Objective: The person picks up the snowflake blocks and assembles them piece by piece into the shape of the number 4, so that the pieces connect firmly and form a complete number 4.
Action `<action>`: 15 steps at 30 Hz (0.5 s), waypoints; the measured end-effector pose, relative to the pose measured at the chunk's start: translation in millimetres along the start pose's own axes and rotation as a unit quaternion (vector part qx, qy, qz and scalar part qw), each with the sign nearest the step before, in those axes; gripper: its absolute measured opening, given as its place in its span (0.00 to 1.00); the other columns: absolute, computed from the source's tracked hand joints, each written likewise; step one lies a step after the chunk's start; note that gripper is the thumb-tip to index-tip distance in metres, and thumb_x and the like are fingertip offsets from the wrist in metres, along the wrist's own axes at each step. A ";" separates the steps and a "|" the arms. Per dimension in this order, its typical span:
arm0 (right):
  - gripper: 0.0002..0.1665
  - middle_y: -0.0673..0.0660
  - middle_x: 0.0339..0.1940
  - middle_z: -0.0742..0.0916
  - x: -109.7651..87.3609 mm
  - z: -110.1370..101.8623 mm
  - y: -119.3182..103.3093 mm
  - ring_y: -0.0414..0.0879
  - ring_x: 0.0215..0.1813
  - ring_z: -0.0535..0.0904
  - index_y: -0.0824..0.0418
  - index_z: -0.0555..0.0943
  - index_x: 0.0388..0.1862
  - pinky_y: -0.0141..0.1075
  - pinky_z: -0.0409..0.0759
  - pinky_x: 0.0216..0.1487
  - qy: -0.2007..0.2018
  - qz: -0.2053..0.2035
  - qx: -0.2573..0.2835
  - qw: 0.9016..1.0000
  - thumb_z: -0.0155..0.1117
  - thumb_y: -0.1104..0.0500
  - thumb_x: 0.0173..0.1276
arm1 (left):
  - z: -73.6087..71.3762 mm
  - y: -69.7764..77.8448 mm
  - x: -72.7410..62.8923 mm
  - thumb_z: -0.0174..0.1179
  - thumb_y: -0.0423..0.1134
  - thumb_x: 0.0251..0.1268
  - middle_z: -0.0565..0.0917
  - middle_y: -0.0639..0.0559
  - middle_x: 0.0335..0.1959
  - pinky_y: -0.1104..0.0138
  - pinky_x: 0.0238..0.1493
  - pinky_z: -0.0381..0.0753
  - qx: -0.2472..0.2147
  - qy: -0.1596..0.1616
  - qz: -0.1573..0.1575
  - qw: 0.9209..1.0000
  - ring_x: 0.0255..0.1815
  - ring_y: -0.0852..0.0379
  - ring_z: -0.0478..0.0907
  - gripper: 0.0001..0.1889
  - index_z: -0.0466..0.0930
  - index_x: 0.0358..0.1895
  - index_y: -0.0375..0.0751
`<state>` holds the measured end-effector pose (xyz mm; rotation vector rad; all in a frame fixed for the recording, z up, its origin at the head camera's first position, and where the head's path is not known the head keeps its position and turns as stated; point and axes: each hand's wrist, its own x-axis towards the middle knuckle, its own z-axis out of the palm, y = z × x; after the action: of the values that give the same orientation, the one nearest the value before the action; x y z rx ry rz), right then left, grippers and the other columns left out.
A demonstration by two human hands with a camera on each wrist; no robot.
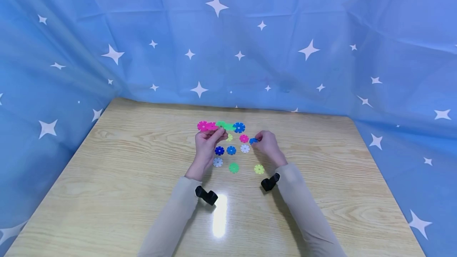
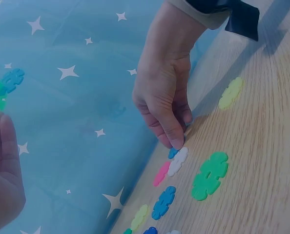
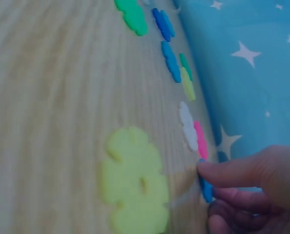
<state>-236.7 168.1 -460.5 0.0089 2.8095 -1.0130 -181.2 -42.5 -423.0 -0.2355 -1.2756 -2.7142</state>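
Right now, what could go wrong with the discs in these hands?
The joined row of discs might bend or separate, because it extends past the left hand on both sides. The blue disc, pinched by the right hand, might slip. That hand could also nudge the nearby white disc.

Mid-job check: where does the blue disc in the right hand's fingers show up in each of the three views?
Head: the blue disc is just right of centre, below mid-height, at the fingertips of the right hand.
Left wrist: slightly right of centre, below mid-height; a small part of the blue disc shows.
Right wrist: lower right, the blue disc seen nearly edge-on.
Shared landmark: the loose pink disc beside the white disc.
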 end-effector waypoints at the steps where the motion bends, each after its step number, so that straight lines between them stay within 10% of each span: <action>1: 0.16 0.65 0.42 0.81 0.1 -1.1 -0.6 0.54 0.44 0.76 0.72 0.77 0.43 0.43 0.79 0.45 -0.005 0.006 -0.005 1.000 0.68 0.65 0.58 | 0.3 0.3 0.0 0.55 0.21 0.60 0.85 0.51 0.25 0.69 0.37 0.85 0.001 0.000 0.000 1.000 0.27 0.60 0.83 0.15 0.85 0.27 0.45; 15: 0.09 0.59 0.30 0.79 -8.5 -3.0 4.9 0.48 0.32 0.72 0.70 0.76 0.37 0.30 0.72 0.29 0.047 -0.009 0.092 0.995 0.66 0.70 0.59 | -0.6 -0.2 -0.1 0.55 0.21 0.60 0.86 0.50 0.25 0.69 0.37 0.85 0.006 -0.003 0.003 1.000 0.27 0.60 0.83 0.15 0.85 0.27 0.46</action>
<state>-228.5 174.2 -460.1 0.0533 2.7924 -1.3041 -181.2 -42.9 -423.5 -0.2461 -1.2903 -2.7016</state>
